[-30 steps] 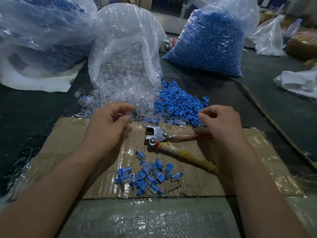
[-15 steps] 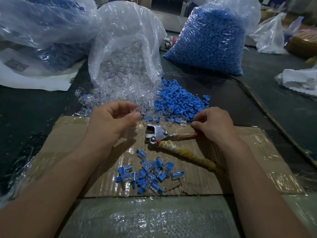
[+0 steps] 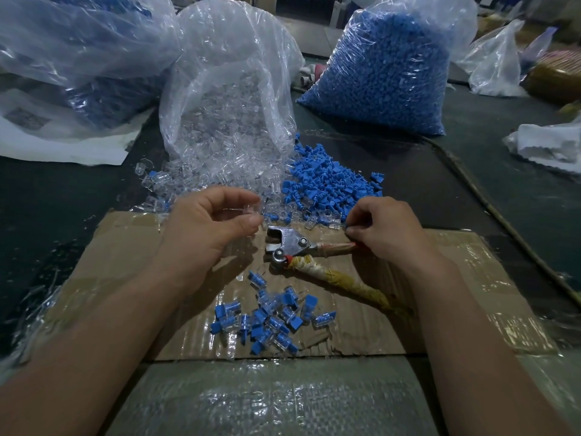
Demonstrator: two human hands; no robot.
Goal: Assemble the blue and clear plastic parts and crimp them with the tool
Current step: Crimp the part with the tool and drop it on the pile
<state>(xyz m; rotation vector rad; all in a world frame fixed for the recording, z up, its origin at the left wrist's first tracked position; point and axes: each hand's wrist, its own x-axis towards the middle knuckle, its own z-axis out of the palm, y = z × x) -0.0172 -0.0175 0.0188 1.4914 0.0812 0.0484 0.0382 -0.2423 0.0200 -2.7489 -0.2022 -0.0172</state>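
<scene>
On taped cardboard (image 3: 119,250), the crimping tool (image 3: 290,243) lies between a left hand (image 3: 210,231), its grip pinching a clear part (image 3: 249,211), and a right hand (image 3: 390,231) gripping a blue part (image 3: 346,227); assembled pieces (image 3: 270,316) lie nearer, with a bag of clear parts (image 3: 226,99) behind.

Likely a small workshop, given the bulk bag of blue parts (image 3: 386,73).

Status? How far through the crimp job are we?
Done: a small pile of assembled pieces on the cardboard. In hand: left hand appears to pinch a clear part, right hand a blue part; crimp tool lies unheld. To do: loose blue pile, clear parts bag, full blue bag.
</scene>
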